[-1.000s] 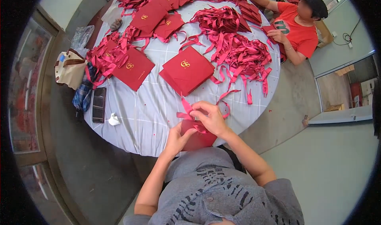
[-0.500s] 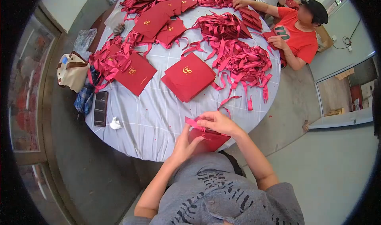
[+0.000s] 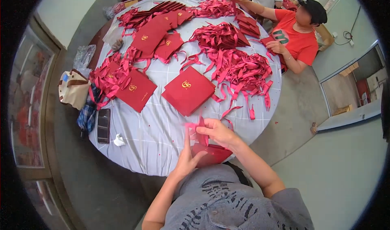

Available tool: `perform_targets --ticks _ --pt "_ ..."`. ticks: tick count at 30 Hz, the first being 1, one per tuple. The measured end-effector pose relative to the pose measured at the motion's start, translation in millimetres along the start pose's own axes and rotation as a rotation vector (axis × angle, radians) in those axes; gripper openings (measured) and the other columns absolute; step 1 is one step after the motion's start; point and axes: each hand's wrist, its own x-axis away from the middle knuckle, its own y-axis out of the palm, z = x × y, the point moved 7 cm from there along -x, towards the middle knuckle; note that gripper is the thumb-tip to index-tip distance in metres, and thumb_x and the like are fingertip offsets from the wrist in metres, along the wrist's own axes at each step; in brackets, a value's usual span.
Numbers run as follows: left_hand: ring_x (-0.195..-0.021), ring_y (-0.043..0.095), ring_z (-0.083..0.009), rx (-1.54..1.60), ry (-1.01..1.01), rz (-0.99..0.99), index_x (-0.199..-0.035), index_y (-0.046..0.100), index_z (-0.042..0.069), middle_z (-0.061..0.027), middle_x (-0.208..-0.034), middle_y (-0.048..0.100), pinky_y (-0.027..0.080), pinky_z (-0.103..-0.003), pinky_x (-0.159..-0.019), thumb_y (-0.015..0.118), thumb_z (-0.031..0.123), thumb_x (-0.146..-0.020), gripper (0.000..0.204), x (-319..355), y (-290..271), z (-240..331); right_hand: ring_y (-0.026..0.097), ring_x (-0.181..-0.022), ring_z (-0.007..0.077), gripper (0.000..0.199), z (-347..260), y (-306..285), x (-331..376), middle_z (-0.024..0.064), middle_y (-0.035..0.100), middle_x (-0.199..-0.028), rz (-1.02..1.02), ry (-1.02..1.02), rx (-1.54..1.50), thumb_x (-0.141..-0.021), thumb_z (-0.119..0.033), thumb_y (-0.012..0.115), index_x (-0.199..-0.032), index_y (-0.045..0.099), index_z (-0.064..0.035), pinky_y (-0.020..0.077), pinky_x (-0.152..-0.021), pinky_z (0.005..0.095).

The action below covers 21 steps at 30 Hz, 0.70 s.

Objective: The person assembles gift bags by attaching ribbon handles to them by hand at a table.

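Close to my body, at the near table edge, my left hand (image 3: 187, 156) grips a red paper gift bag (image 3: 214, 152) along its left side, the thumb lying across its face. My right hand (image 3: 216, 131) pinches a pink ribbon (image 3: 203, 138) above the bag's upper edge. The ribbon also runs by my left fingertips and is slightly blurred. Just beyond my hands lies a stack of flat red bags (image 3: 187, 90) with a gold emblem. Another flat bag (image 3: 137, 90) sits left of it, beside tangled ribbons.
A white checked cloth covers the round table (image 3: 150, 149). Bags with heaped ribbons (image 3: 245, 65) lie at the right. A phone (image 3: 103, 126) and crumpled tissue (image 3: 119, 140) are at the left, near a cream bag (image 3: 74, 90). Across the table, a person in red (image 3: 294, 39) handles more bags.
My right hand has drawn the ribbon up a little from the bag. My left hand keeps hold. The whole view has tilted, shifting the table lower; the other person's far hand has risen.
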Motion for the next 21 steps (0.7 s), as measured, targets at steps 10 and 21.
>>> perform_targets --ticks 10,21 --pt "-0.106 0.046 -0.0204 0.084 -0.036 -0.070 -0.141 0.013 0.001 -0.0168 -0.116 0.046 0.036 -0.032 -0.092 0.064 0.008 -0.081 0.079 2.6 0.9 -0.8 0.063 -0.090 0.0263 0.023 -17.9 8.7 -1.6 0.0158 0.062 -0.097 -0.015 -0.222 -0.098 -0.094 -0.013 0.045 -0.114 0.044 -0.0007 0.0516 -0.081 0.0378" --pt "-0.093 0.056 -0.0127 0.214 -0.189 -0.146 -0.140 0.019 -0.002 -0.0090 -0.105 0.057 0.046 -0.027 -0.083 0.062 0.006 -0.085 0.070 9.5 7.6 -23.4 0.054 -0.110 0.0303 0.039 -17.2 12.7 -9.1 0.0203 0.052 -0.121 0.007 -0.207 -0.306 -0.095 -0.015 0.044 -0.130 0.038 0.0009 0.0441 -0.095 0.0415"
